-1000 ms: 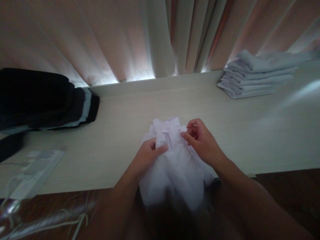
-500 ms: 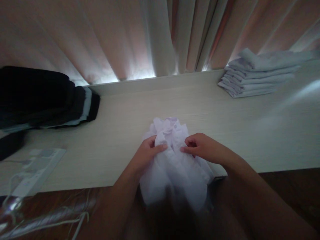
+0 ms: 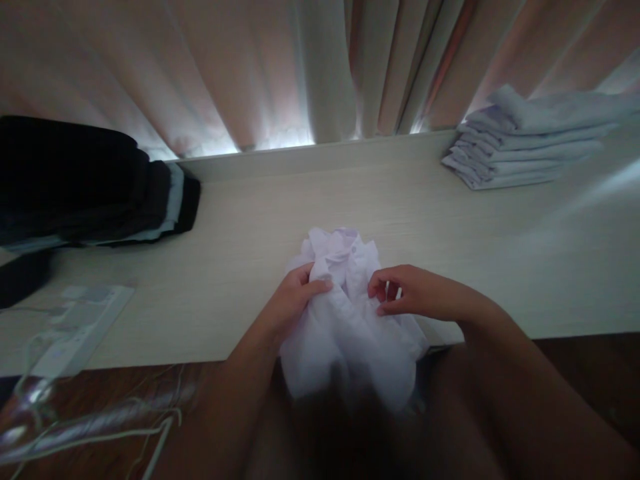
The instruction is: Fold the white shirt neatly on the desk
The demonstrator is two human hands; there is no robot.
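Observation:
A white button-up shirt (image 3: 345, 320) lies bunched at the front edge of the table, its collar end away from me and its lower part hanging toward my lap. My left hand (image 3: 299, 295) grips the left side of the shirt front, thumb on top and fingers partly hidden behind the fabric. At the right side of the shirt front is my right hand (image 3: 407, 291), its thumb and curled fingers apart, with the fingertips at the cloth. A small button shows near the collar.
A pale table (image 3: 240, 233) runs along curtains (image 3: 250, 73). Folded white garments (image 3: 530, 143) are stacked at back right, dark folded clothes (image 3: 75, 180) at left. A power strip (image 3: 83, 333) with cables lies front left; more white cables (image 3: 100, 437) hang below the edge.
My right thumb has drawn away from the shirt opening, and its gap from the fingers has widened. My left hand keeps its hold on the shirt. The view has shifted slightly.

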